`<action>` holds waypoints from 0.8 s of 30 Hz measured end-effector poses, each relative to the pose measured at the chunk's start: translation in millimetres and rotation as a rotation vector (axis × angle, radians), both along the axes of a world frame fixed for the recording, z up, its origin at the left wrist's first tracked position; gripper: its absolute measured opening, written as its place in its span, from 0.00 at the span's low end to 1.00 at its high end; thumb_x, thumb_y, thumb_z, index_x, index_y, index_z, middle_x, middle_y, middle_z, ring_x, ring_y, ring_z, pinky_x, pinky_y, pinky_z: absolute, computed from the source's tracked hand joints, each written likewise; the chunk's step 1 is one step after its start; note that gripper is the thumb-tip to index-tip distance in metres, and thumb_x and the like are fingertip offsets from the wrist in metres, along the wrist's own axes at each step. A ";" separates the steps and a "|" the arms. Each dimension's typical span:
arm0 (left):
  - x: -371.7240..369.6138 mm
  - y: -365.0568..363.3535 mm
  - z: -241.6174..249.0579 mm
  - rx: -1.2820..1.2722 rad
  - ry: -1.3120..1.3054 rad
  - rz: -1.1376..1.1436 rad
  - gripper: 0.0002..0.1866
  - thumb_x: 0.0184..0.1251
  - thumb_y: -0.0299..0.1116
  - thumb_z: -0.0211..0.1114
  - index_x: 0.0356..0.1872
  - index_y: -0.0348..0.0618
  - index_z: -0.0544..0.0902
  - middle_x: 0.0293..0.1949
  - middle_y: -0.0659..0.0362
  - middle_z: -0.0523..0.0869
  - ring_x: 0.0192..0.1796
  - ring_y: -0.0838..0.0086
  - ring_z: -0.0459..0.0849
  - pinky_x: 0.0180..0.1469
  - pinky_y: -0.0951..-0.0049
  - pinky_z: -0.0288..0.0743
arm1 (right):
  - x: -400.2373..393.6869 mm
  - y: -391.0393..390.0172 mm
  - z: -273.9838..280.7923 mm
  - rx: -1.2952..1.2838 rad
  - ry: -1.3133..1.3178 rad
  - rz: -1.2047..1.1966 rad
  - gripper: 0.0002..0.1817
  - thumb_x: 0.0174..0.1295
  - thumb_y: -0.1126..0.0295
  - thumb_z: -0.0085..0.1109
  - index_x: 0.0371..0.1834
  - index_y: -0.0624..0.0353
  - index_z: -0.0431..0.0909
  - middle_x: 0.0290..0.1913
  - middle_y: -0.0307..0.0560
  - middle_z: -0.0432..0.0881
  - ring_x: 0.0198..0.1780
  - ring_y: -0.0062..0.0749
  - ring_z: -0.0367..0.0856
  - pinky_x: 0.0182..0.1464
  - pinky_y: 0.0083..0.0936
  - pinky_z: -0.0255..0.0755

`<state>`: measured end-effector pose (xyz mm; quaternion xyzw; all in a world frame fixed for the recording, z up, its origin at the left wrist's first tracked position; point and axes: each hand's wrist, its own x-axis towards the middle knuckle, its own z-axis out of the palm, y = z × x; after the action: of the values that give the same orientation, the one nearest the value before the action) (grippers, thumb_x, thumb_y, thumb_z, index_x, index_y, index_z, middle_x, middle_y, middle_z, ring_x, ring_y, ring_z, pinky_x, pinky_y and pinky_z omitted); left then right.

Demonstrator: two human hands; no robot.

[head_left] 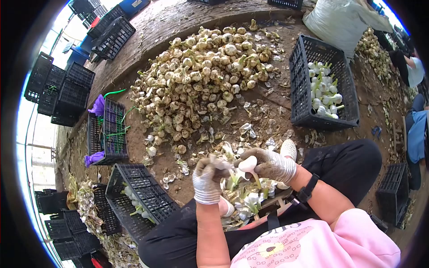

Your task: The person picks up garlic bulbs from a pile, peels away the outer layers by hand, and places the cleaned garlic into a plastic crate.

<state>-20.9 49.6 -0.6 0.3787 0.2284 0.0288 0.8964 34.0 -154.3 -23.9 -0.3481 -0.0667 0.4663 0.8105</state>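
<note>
My right hand (276,166), in a white glove with a dirty grey palm, is closed around a garlic bulb (248,164). The bulb is smooth and white, its green stem pointing down toward my lap. Just left of it, my left hand (207,178), gloved alike, has its fingers curled together. A pale, blurred bit shows at its fingertips, too smeared to name. Beneath both hands lies a heap of garlic skins and stems (250,198) between my legs.
Ahead rises a large pile of unpeeled garlic (201,76). A black crate (324,121) of white bulbs stands at right, another crate (147,196) at left. A white sack (335,22) is behind. Other people sit at far right, one in a blue shirt (416,134).
</note>
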 end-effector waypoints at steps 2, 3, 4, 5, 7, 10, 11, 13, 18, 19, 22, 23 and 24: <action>2.6 11.3 -0.1 -0.126 -0.020 0.067 0.02 0.62 0.28 0.59 0.31 0.43 0.77 0.26 0.56 0.82 0.26 0.70 0.81 0.26 0.69 0.79 | 1.6 -1.9 0.9 0.029 0.040 -0.015 0.36 0.49 0.60 0.68 0.60 0.60 0.62 0.49 0.46 0.75 0.43 0.29 0.78 0.48 0.26 0.74; 2.7 15.8 -5.6 -0.042 -0.023 0.064 0.02 0.62 0.28 0.59 0.32 0.43 0.77 0.26 0.56 0.82 0.26 0.70 0.81 0.26 0.70 0.79 | 2.7 -2.6 2.4 0.045 0.059 -0.024 0.36 0.50 0.60 0.68 0.60 0.60 0.62 0.49 0.46 0.75 0.43 0.29 0.78 0.47 0.26 0.75; 1.4 19.7 -12.7 0.042 -0.028 0.063 0.02 0.62 0.28 0.58 0.33 0.43 0.77 0.26 0.56 0.82 0.25 0.70 0.80 0.25 0.70 0.79 | 2.4 -3.2 4.9 0.013 0.092 -0.073 0.34 0.52 0.65 0.66 0.60 0.60 0.61 0.49 0.50 0.75 0.41 0.31 0.78 0.45 0.27 0.76; 0.8 22.2 -19.0 0.126 -0.033 0.063 0.02 0.63 0.28 0.58 0.33 0.42 0.77 0.26 0.56 0.82 0.25 0.70 0.80 0.25 0.70 0.78 | 7.0 -5.9 5.2 0.005 0.114 -0.124 0.33 0.53 0.65 0.65 0.61 0.61 0.60 0.49 0.52 0.74 0.41 0.32 0.79 0.45 0.28 0.76; 1.5 13.2 -33.8 0.499 0.071 -0.075 0.05 0.61 0.23 0.56 0.38 0.41 0.75 0.27 0.59 0.81 0.27 0.75 0.80 0.29 0.74 0.76 | 22.7 -16.4 8.1 -0.010 0.162 -0.225 0.32 0.55 0.66 0.63 0.61 0.61 0.59 0.51 0.57 0.73 0.40 0.36 0.80 0.44 0.29 0.77; -4.5 -1.0 -58.0 0.886 0.078 -0.477 0.14 0.54 0.25 0.65 0.43 0.42 0.75 0.31 0.62 0.80 0.32 0.80 0.76 0.36 0.80 0.72 | 37.3 -41.6 47.0 0.659 0.301 -0.503 0.28 0.62 0.57 0.53 0.61 0.61 0.61 0.53 0.64 0.72 0.42 0.41 0.81 0.45 0.36 0.78; -7.8 -3.6 -65.3 1.056 0.051 -0.564 0.14 0.53 0.27 0.66 0.42 0.43 0.77 0.29 0.62 0.79 0.31 0.81 0.75 0.36 0.80 0.71 | 45.2 -46.7 34.8 0.551 0.262 -0.511 0.24 0.64 0.56 0.50 0.58 0.60 0.65 0.53 0.59 0.74 0.41 0.36 0.81 0.44 0.31 0.78; -3.7 -6.7 -82.4 1.170 0.138 -0.506 0.11 0.54 0.28 0.66 0.39 0.40 0.78 0.28 0.63 0.78 0.31 0.81 0.74 0.36 0.81 0.71 | 39.4 -33.7 1.1 0.143 0.303 -0.645 0.19 0.65 0.58 0.48 0.52 0.59 0.70 0.48 0.53 0.78 0.37 0.30 0.80 0.40 0.25 0.78; 36.9 9.2 -109.4 1.214 0.216 -0.201 0.15 0.53 0.31 0.69 0.39 0.37 0.78 0.31 0.60 0.80 0.33 0.78 0.75 0.38 0.78 0.71 | 24.3 11.3 -14.4 -0.349 0.320 -0.236 0.10 0.62 0.67 0.52 0.42 0.59 0.75 0.38 0.40 0.78 0.33 0.18 0.78 0.30 0.14 0.73; 50.8 23.6 -137.2 1.250 0.329 -0.254 0.23 0.48 0.39 0.71 0.44 0.37 0.78 0.40 0.53 0.81 0.41 0.68 0.80 0.46 0.71 0.73 | 21.1 11.8 -8.0 -0.292 0.212 -0.183 0.11 0.62 0.68 0.51 0.44 0.61 0.75 0.39 0.40 0.78 0.33 0.17 0.77 0.29 0.12 0.72; 116.3 35.9 -169.2 1.396 0.418 -0.274 0.27 0.47 0.44 0.69 0.47 0.39 0.77 0.47 0.48 0.78 0.48 0.60 0.79 0.51 0.67 0.71 | 22.3 13.0 -16.4 -0.292 0.072 -0.127 0.14 0.65 0.69 0.46 0.51 0.63 0.73 0.41 0.38 0.77 0.34 0.17 0.73 0.37 0.14 0.69; 142.6 31.8 -155.9 1.518 0.520 -0.321 0.28 0.46 0.44 0.69 0.48 0.40 0.77 0.47 0.48 0.78 0.49 0.57 0.78 0.52 0.66 0.71 | 20.5 12.7 -27.1 -0.311 0.055 -0.126 0.14 0.66 0.69 0.46 0.51 0.63 0.73 0.41 0.38 0.77 0.35 0.16 0.73 0.38 0.14 0.68; 164.6 33.2 -156.8 1.532 0.508 -0.332 0.30 0.46 0.46 0.68 0.50 0.41 0.75 0.49 0.46 0.77 0.51 0.53 0.76 0.54 0.63 0.69 | 23.0 10.5 -27.9 -0.375 0.075 -0.111 0.15 0.66 0.69 0.46 0.52 0.63 0.72 0.41 0.38 0.77 0.36 0.16 0.72 0.38 0.14 0.69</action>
<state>143.7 82.8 -157.4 0.9092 0.2822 -0.0426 0.3031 57.0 -143.7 -51.7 -0.4786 0.0706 0.4378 0.7578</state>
